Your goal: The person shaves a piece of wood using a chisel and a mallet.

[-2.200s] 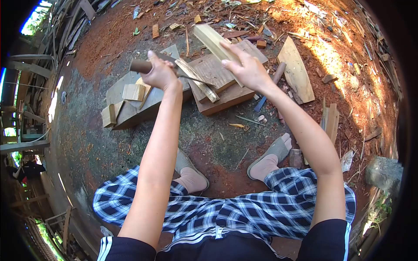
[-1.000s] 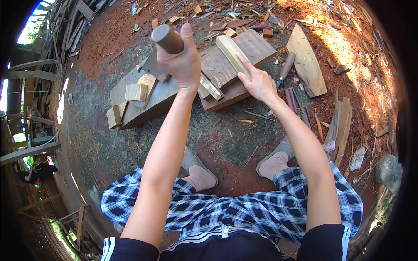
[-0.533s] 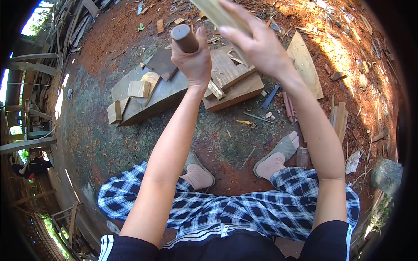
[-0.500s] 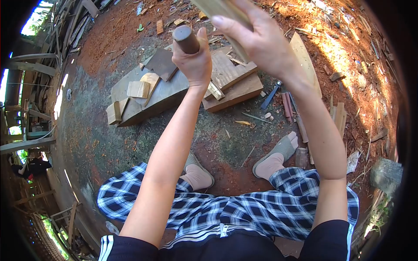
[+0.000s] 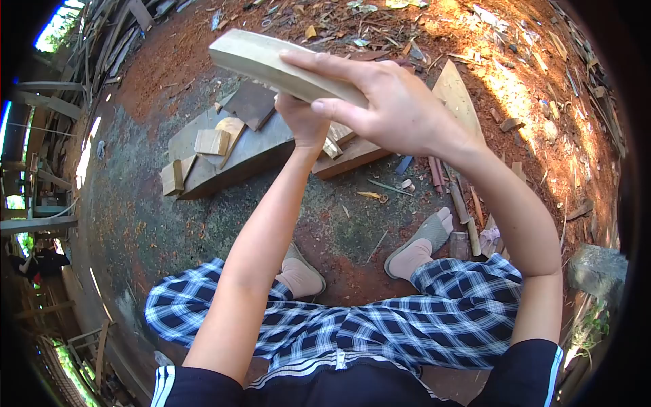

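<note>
My right hand (image 5: pixel 386 102) is closed round a long, pale wooden block (image 5: pixel 285 71), raised at the top of the view and slanting up to the left. Under the block, my left hand (image 5: pixel 304 121) is mostly covered; it was gripping a dark, round-ended tool handle, which the block now hides. Below both hands lies a thick timber beam (image 5: pixel 234 159) with a dark flat board (image 5: pixel 251 105) and a small wood block (image 5: pixel 212 142) on it. A second brown timber (image 5: pixel 356 159) sits against its right side.
Sticks and tool handles (image 5: pixel 460 200) lie right of my feet, near a blue blade (image 5: pixel 404 164) and a short wooden cylinder (image 5: pixel 459 245). A pointed board (image 5: pixel 456 95) stands beyond. A grey stone block (image 5: pixel 597 271) is at far right. Wood scraps litter the red soil.
The wooden block in my right hand has swung left and down, over my left hand, and covers the dark handle. My left hand has dropped slightly. The view has shifted a little.
</note>
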Demonstrator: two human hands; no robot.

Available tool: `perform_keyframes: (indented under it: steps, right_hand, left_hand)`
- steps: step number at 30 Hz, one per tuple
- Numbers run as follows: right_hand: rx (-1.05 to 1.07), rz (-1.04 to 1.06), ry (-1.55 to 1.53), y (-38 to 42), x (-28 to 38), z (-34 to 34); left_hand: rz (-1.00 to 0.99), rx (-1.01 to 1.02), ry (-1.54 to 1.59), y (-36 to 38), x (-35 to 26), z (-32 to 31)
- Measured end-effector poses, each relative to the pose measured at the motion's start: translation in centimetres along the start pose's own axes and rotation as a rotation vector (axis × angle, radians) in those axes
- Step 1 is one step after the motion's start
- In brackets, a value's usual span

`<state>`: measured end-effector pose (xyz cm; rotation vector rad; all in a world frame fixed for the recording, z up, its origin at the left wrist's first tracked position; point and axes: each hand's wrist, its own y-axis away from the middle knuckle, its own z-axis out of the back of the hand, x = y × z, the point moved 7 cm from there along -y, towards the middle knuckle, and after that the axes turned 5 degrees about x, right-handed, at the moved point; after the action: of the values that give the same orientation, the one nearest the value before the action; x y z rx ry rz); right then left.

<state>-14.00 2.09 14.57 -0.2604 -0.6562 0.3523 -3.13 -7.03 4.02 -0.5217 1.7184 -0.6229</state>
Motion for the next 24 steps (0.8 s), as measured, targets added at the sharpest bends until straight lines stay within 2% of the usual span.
perform_keyframes:
  steps: [3, 4, 5, 7, 9, 11, 13, 15, 18, 22, 24]
  right_hand:
    - [-0.12, -0.097, -0.15, -0.1, -2.1, 0.0]
    - [-0.121, -0.095, -0.146, -0.1, -3.2, -0.6]
    - [-0.129, -0.212, -0.199, 0.3, -5.5, -1.6]
    - [-0.09, -0.409, -0.216, 1.3, -10.4, -4.9]
    - [-0.004, -0.556, -0.13, 3.4, -14.8, -8.5]
    - [0.041, -0.626, -0.097, 5.2, -17.2, -10.8]
    - [0.105, -0.805, -0.049, 7.1, -18.7, -12.7]
    - [0.168, -0.797, 0.016, 8.0, -18.7, -13.5]
    - [0.143, -0.785, 0.062, 8.1, -18.5, -13.4]
    - [0.136, -0.781, 0.063, 8.1, -18.6, -13.4]
    - [0.129, -0.782, 0.055, 8.2, -18.7, -13.4]
  left_hand:
    - [-0.018, -0.057, -0.121, -0.9, 0.1, 1.1]
    - [0.111, -0.093, -0.151, -1.6, 2.5, 2.5]
    - [0.11, -0.094, -0.156, -2.5, 2.0, 2.9]
    - [0.344, -0.343, -0.086, -3.6, 2.5, 5.2]
    - [0.319, -0.413, 0.007, -5.0, 2.5, 6.4]
    - [0.299, -0.402, 0.033, -5.9, 2.1, 5.9]
    - [0.241, -0.272, -0.037, -6.6, 1.3, 5.0]
    - [0.258, -0.221, -0.054, -6.6, 1.8, 4.6]
    - [0.254, -0.212, -0.185, -6.3, 2.1, 3.6]
    - [0.241, -0.192, -0.138, -6.1, 3.2, 2.5]
    - [0.068, -0.15, -0.29, -6.3, 3.0, 2.1]
